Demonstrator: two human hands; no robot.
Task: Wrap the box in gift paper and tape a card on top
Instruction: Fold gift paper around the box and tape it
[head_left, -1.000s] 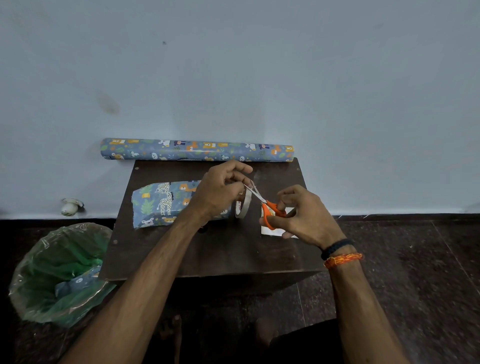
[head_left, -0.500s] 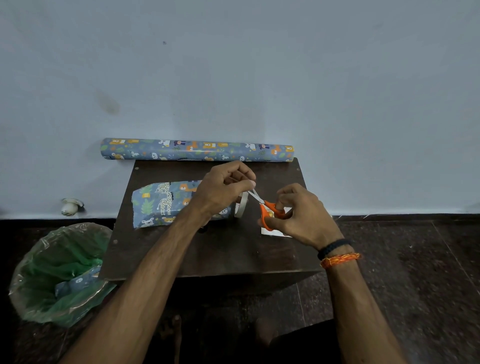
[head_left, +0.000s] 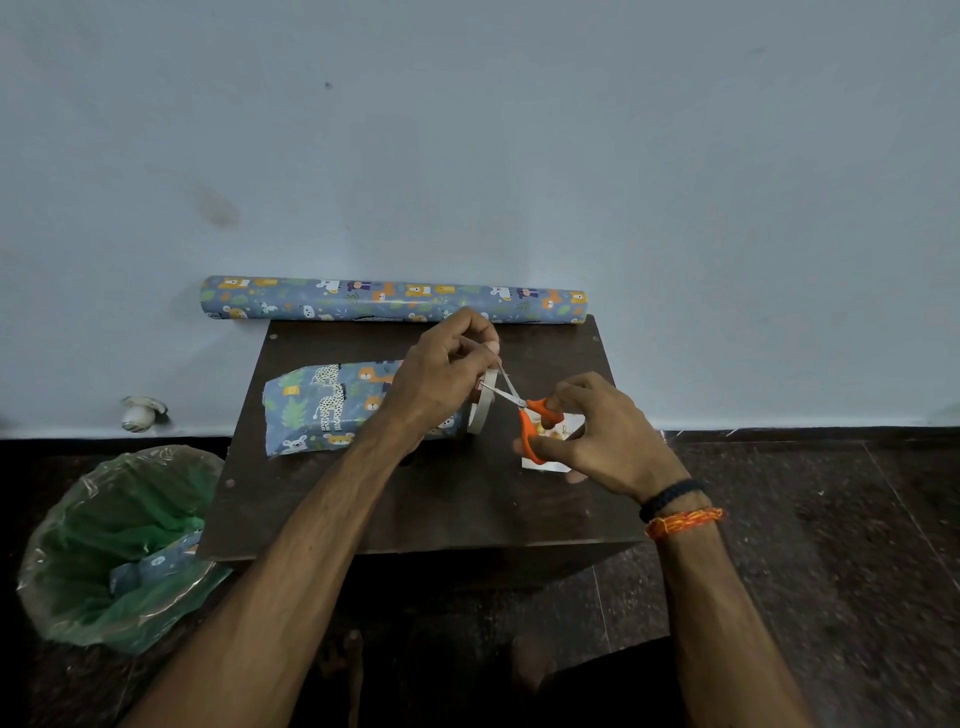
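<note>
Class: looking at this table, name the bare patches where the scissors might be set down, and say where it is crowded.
The table's near strip, between the wrapped box and the front edge, is bare under the forearms. A thin band behind the box, before the paper roll, is free too. The right middle is crowded: tape roll, scissors, card and both hands meet there.

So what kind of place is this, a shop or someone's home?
Probably a plain room at home: a small dark table against a bare wall, a lined waste bin on the dark floor.
</note>
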